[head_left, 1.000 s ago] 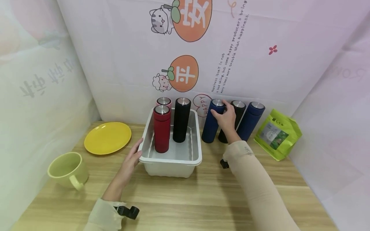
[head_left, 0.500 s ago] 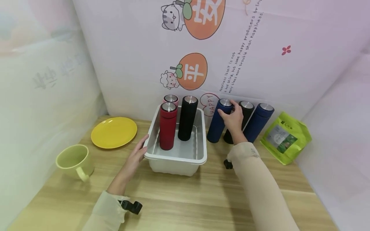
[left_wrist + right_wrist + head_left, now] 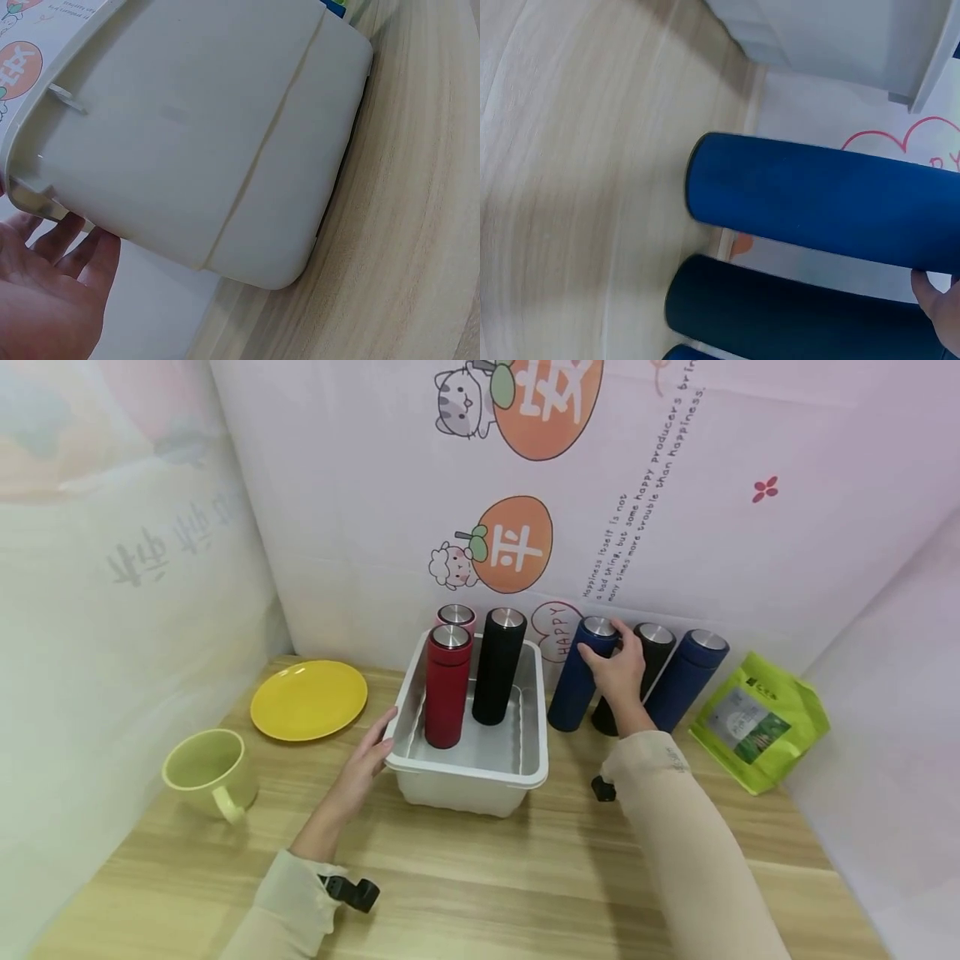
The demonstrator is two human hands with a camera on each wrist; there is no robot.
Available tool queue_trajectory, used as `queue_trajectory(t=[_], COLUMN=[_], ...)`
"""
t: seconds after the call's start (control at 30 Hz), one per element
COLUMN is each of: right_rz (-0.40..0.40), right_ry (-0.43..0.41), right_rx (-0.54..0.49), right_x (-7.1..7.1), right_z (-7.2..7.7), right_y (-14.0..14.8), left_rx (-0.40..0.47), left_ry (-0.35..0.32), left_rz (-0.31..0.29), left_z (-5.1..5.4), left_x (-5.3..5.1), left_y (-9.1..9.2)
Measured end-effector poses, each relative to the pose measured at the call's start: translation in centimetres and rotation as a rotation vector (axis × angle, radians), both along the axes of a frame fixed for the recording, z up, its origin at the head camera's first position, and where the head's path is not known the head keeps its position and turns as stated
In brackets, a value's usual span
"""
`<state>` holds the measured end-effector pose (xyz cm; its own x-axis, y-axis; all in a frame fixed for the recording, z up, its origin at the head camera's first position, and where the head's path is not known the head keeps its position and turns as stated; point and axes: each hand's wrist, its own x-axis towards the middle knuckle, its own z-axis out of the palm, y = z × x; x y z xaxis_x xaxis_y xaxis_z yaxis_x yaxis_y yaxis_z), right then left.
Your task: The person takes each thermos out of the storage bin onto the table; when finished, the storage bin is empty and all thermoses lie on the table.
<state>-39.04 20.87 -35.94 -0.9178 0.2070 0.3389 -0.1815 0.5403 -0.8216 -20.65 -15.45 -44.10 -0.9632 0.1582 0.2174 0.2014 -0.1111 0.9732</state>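
Note:
With thumb and fingers, my right hand (image 3: 621,675) grips the upper part of a blue thermos (image 3: 573,689), which stands just right of the white plastic bin. In the right wrist view the thumb touches the side of that blue thermos (image 3: 817,199). At the bin's (image 3: 468,781) left edge, my left hand (image 3: 358,777) touches the rim with its fingers extended. The left wrist view has those fingers against the outer wall of the bin (image 3: 195,127). Inside the bin stand a red thermos (image 3: 446,693), a black thermos (image 3: 498,672) and a pink thermos (image 3: 467,617) partly hidden behind the red one.
Right of the gripped thermos are another black thermos (image 3: 654,647) and a second blue thermos (image 3: 686,681). A green packet (image 3: 761,718) leans farther right. A yellow plate (image 3: 309,700) and a light green mug (image 3: 213,772) lie to the left. A printed cloth wall (image 3: 360,527) closes the back.
The head view has shifted, so the whole scene slides rightward in it. Both hands keep their places, the right one on the blue thermos and the left one at the bin.

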Motion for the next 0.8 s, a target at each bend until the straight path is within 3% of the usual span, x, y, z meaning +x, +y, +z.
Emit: queue_trajectory(t=[0.33, 0.5, 0.8], right_rz=[0.028, 0.026, 0.091], right_ry=[-0.020, 0.054, 0.115], right_rx=[0.095, 0.167, 0.126], right_x=[0.5, 1.0, 2.0], right_z=[1.3, 3.4, 6.4], right_y=[0.3, -0.2, -2.3], left_rx=[0.004, 0.005, -0.003], left_ry=[0.011, 0.009, -0.011], left_rz=[-0.006, 0.008, 0.012], left_z=[-0.2, -0.3, -0.3], left_x=[-0.1, -0.1, 0.0], left_y=[0.1, 0.1, 0.1])
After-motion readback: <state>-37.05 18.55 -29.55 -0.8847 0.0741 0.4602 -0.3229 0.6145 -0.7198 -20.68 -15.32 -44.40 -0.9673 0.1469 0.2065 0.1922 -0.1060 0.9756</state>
